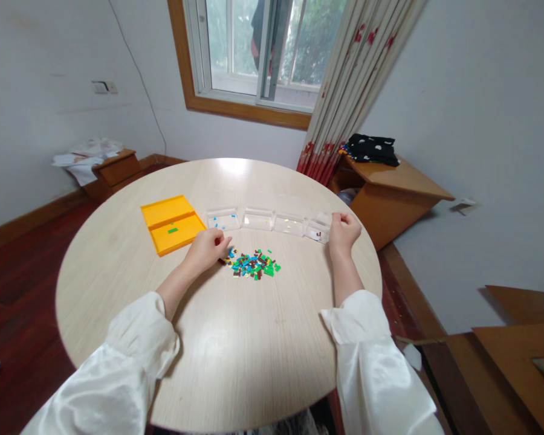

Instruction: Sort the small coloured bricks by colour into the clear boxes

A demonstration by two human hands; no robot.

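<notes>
Yellow tray [170, 226] far left on table [236, 344]; left hand [206, 249] at left edge of the pile of coloured pieces [254, 264], grip pinched closed, contents not discernible; clear boxes [258, 219] in a row beyond; right hand [343, 231] against the rightmost box, grip curled closed.

Multicolr brick pile [254, 264] nr clear boxes [272, 221]

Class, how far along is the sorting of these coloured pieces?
Done: a few pieces lie in the clear boxes, one green piece in the yellow tray. In hand: the left hand touches the pile; the right hand is at the end box. Left: most pieces are in the pile.
</notes>
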